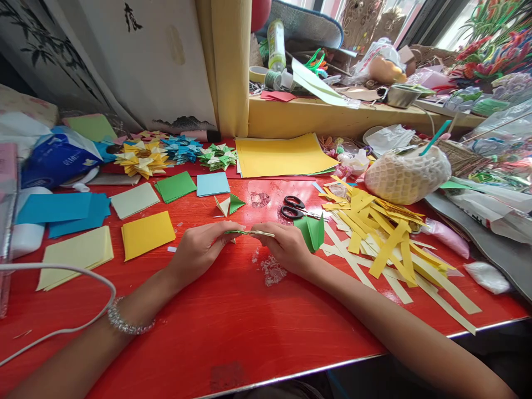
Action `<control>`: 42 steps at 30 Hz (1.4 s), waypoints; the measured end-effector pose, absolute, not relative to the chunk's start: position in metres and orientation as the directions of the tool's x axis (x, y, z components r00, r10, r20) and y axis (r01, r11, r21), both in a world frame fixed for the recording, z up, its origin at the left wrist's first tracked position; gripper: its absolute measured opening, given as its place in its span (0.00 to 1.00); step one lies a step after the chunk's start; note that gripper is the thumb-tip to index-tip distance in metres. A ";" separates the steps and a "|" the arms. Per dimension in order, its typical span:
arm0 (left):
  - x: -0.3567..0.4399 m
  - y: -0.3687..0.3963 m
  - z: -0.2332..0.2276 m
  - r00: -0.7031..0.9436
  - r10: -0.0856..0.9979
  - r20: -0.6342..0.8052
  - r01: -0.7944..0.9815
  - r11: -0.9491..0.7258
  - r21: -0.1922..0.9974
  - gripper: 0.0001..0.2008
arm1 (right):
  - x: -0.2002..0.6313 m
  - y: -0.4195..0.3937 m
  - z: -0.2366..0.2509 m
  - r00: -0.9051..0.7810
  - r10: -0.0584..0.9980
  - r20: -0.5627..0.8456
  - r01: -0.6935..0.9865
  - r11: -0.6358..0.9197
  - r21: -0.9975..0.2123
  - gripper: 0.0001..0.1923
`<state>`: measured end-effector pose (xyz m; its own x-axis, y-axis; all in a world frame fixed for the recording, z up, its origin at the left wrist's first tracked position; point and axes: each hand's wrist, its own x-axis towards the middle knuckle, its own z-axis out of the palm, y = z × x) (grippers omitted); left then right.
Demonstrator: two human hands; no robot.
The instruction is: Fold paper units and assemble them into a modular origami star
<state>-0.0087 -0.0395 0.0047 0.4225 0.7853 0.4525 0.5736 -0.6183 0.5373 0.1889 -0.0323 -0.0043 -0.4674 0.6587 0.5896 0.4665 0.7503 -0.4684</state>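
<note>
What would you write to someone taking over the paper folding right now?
Left hand and right hand: both pinch one thin folded paper piece between them, just above the red table.
Nearby: scissors and a folded green piece beside the right hand; yellow strips farther right.
Done: piles of folded yellow, blue and green shapes at the back.
Left: unfolded squares on the left; the held piece looks unfinished.

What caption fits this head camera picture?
Two hands pinch a folded paper piece over a red table.
</note>
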 end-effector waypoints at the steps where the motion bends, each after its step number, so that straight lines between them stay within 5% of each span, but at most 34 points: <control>1: -0.009 -0.039 0.005 0.424 0.783 0.455 0.573 -0.621 0.535 0.10 | 0.189 -0.032 -0.004 -0.470 0.659 0.588 0.467 0.750 -0.468 0.14; 42: -0.011 -0.038 0.001 0.440 0.753 0.490 0.565 -0.656 0.501 0.10 | 0.188 -0.030 -0.011 -0.462 0.655 0.597 0.420 0.755 -0.504 0.10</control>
<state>-0.0106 -0.0381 0.0007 0.4396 0.7529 0.4899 0.5646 -0.6558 0.5012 0.1876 -0.0304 -0.0106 -0.4624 0.6555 0.5971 0.4196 0.7550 -0.5038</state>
